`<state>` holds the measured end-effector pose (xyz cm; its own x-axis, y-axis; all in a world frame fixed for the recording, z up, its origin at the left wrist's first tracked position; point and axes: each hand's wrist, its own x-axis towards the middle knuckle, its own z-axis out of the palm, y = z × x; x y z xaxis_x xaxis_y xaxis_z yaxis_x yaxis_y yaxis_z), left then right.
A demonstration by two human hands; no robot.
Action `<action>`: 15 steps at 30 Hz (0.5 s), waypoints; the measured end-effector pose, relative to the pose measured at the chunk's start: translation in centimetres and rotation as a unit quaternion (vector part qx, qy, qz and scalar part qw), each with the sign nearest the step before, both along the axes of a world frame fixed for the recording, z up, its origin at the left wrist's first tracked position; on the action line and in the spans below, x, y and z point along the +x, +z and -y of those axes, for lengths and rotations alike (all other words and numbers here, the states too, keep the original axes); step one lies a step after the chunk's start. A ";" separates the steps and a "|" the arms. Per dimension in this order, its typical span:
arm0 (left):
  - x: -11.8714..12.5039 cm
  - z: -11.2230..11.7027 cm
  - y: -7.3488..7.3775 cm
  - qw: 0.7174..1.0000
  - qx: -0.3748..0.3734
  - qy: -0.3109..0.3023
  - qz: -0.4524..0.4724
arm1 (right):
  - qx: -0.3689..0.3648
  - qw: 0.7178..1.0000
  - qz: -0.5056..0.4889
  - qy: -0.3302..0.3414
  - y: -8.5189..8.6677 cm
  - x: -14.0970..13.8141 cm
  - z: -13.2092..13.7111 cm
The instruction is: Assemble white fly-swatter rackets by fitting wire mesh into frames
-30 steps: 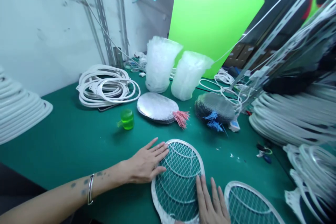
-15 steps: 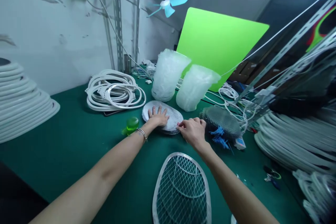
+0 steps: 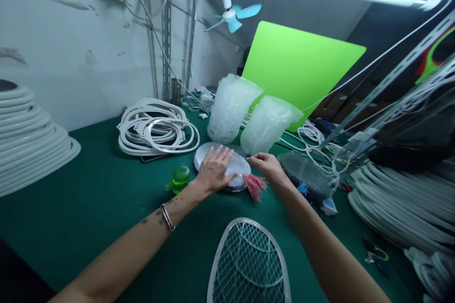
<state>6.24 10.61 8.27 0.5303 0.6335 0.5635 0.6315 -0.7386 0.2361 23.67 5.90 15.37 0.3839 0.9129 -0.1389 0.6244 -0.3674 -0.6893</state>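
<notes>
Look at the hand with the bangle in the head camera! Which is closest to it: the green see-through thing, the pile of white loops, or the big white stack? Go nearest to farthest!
From the left hand:
1. Green see-through plastic piece: just left of the hand.
2. Pile of white plastic loops: farther left and back.
3. Stack of white rings: at the far left.

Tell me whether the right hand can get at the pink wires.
Probably yes: the right hand sits just beside the pink wires with nothing between them. The left hand rests on the mesh stack, clear of them.
</notes>
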 end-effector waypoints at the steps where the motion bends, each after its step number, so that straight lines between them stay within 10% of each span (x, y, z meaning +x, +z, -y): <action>1: -0.4 0.1 -0.1 0.999 0.033 0.011 0.007 | -0.003 0.999 -0.046 0.000 0.3 -0.1 0.4; 5: -1.7 0.7 1.1 0.997 0.066 0.019 0.038 | -0.015 0.959 -0.284 -0.006 1.7 -0.9 5.2; 9: -3.0 5.1 2.9 0.955 0.214 -0.195 0.059 | 0.064 0.838 -0.536 -0.085 1.2 -3.7 14.3; 15: -6.1 14.5 -1.8 0.904 0.141 -0.394 -0.089 | 0.006 0.784 -0.517 -0.343 -6.7 -9.6 27.4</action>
<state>0.10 -3.89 6.45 0.8520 -0.1366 0.5054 -0.1079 -0.9905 -0.0858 14.04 -21.48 8.70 0.4722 0.5450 -0.6928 -0.6124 -0.3625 -0.7026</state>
